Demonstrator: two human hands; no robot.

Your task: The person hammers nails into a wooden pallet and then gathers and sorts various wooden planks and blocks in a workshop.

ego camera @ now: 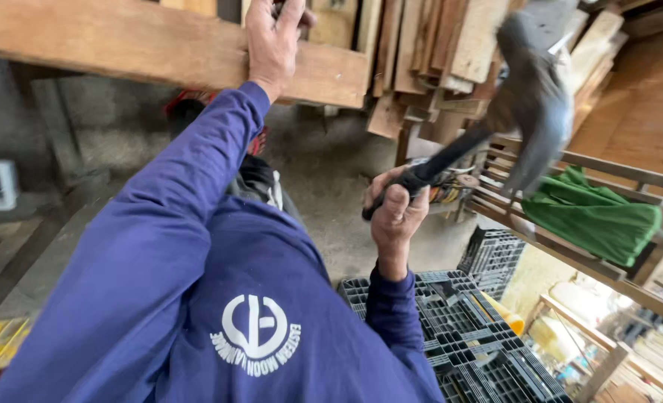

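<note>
My left hand (272,41) reaches up and grips the edge of a thick wooden plank (123,41) that runs across the top of the view. My right hand (393,220) is closed around the black handle of a hammer (529,97). The hammer's grey metal head is raised to the upper right and blurred by motion. It is apart from the plank, in front of a stack of boards. Both arms are in dark blue long sleeves.
Several leaning boards and offcuts (428,45) stand behind the plank. A green cloth (592,216) lies on a slatted wooden rack (570,254) at the right. Black plastic crates (466,336) sit below my right hand. A dusty concrete floor (331,179) lies between.
</note>
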